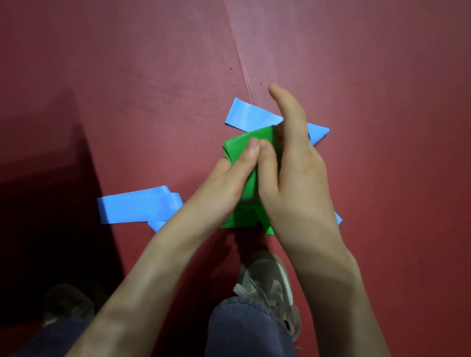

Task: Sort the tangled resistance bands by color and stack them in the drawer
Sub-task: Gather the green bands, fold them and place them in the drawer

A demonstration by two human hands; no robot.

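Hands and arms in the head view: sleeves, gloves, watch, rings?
Left hand and right hand are bare: no gloves, rings or watch visible. Both forearms are uncovered to the frame edge, no sleeves in view.

A gym or exercise room is suggested by red padded mats [357, 75], joined at a seam [235, 40], and scattered bands [137, 208].

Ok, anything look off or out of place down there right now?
Nothing damaged. The bands just aren't sorted: both hands, left hand and right hand, are folding the green band, while two blue bands lie loose on the red mat, one crumpled at left, one askew behind the hands. No drawer is in view.
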